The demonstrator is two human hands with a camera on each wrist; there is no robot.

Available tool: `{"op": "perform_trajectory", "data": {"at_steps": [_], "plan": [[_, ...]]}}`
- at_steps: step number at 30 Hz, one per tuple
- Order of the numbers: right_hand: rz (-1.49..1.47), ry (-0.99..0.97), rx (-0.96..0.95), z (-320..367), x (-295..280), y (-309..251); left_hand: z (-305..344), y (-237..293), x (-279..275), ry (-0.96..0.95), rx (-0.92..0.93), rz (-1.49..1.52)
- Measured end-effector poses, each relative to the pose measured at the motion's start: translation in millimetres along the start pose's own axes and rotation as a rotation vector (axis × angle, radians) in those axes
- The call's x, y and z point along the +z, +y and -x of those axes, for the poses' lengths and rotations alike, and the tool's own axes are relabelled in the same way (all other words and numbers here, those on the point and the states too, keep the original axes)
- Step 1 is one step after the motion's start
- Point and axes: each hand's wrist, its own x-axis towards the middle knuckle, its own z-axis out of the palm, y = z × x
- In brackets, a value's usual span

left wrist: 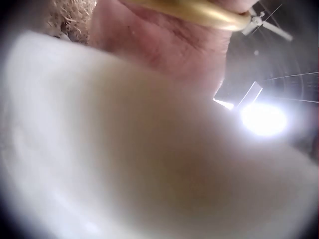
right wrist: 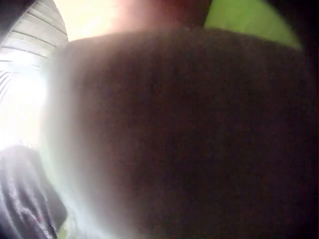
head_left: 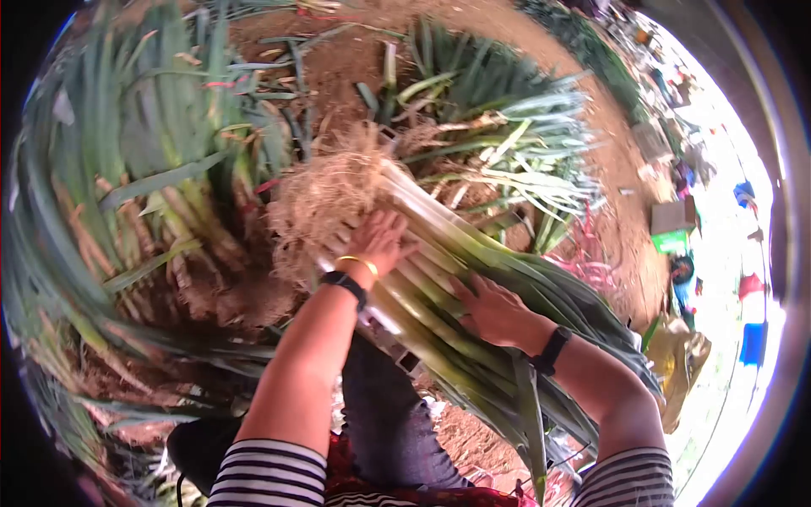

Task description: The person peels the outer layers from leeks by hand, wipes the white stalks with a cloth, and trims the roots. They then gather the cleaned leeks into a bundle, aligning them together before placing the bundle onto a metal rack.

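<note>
A thick bundle of leeks [head_left: 439,279] lies slantwise across the person's lap, its tangled roots [head_left: 325,190] at the upper left and green leaves at the lower right. The left hand [head_left: 378,242] rests on the white stems just below the roots, fingers extended. Farther down the stems lies the right hand [head_left: 498,314], fingers spread flat on the leeks. In the left wrist view, part of the left hand [left wrist: 159,50] shows beneath a gold bangle [left wrist: 209,14], with a pale blur covering most of the picture. A dark blur hides most of the right wrist view.
Many leeks [head_left: 144,135] stand and lie in a heap on the left. Another leek pile [head_left: 507,127] is beyond the bundle. Pink twine [head_left: 585,258] lies on the brown ground at the right, near a green and brown box [head_left: 672,226] and a yellowish bag [head_left: 678,363].
</note>
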Motion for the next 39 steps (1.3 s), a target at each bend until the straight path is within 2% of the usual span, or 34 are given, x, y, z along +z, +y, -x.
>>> {"op": "perform_trajectory", "data": {"at_steps": [1,2,3,4,5,7,8,9,10,11,12,13,14,15,16,17,18,20,22,25,28,29,30,32,33,34,36,37,38,39], "plan": [[-0.021,-0.014,-0.005,-1,-1,0,2,-3,-10,-0.152,0.154,-0.047],[-0.008,0.000,-0.029,-2,3,4,6,11,-34,-0.161,0.030,-0.005],[0.004,0.011,-0.063,-4,8,9,12,12,-34,-0.120,-0.037,0.172],[0.017,0.004,-0.035,-3,4,7,28,1,4,0.095,0.109,0.177],[0.029,-0.006,-0.009,-1,-2,3,47,15,-41,0.047,0.017,0.232],[0.068,-0.033,-0.010,0,-5,1,101,22,-97,0.070,-0.009,0.315],[0.083,-0.035,-0.060,-7,16,30,130,16,-116,0.092,0.005,0.400],[0.230,0.021,-0.171,-19,50,72,161,9,-133,0.144,-0.041,0.455],[0.376,0.083,-0.275,-29,65,89,196,1,-151,0.198,-0.078,0.511],[0.389,0.090,-0.297,-6,33,118,227,-4,-174,0.214,-0.193,0.466],[0.302,-0.086,-0.100,-2,-14,58,259,-12,-194,0.228,-0.300,0.426],[0.215,-0.258,0.103,2,-62,-31,291,-25,-203,0.335,-0.327,0.312],[0.229,-0.255,0.099,-1,-79,-52,316,-24,-226,0.345,-0.558,0.376],[0.273,-0.252,0.104,-2,-92,-68,338,-31,-237,0.456,-0.722,0.447],[0.320,-0.250,0.108,-3,-101,-85,360,-44,-240,0.666,-0.811,0.624],[0.205,-0.040,-0.034,-4,-106,-104,376,-49,-252,0.822,-0.907,0.835],[0.085,0.170,-0.177,-4,-109,-124,392,-53,-258,0.981,-0.834,1.041],[-0.056,0.288,-0.327,-10,-115,-180,419,-58,-258,1.111,-0.826,0.984],[-0.112,0.198,-0.368,-15,-113,-237,438,-53,-255,1.121,-0.858,0.950],[-0.093,-0.005,-0.473,-50,-79,-297,464,-53,-238,1.185,-0.906,0.986],[0.113,-0.131,-0.554,-98,-18,-326,483,-62,-226,1.286,-0.961,1.091],[0.186,-0.266,-0.428,-92,-23,-354,484,-63,-231,1.335,-0.968,1.149],[0.203,-0.283,-0.429,-100,-11,-361,484,-62,-237,1.389,-0.974,1.206],[0.112,-0.258,-0.451,-144,30,-365,485,-64,-247,1.421,-0.987,1.214],[-0.133,-0.213,-0.450,-178,65,-354,489,-68,-249,1.442,-0.973,1.258],[-0.122,-0.211,-0.459,-178,66,-364,491,-73,-254,1.467,-0.950,1.295],[-0.243,-0.071,-0.304,-169,80,-390,496,-72,-266,1.510,-0.989,1.365],[-0.435,-0.004,-0.413,-174,109,-395,500,-74,-268,1.552,-0.972,1.408],[-0.349,0.039,-0.392,-173,135,-407,504,-75,-270,1.593,-0.954,1.451],[-0.367,-0.042,-0.348,-156,140,-426,507,-75,-272,1.601,-0.960,1.415]]}}
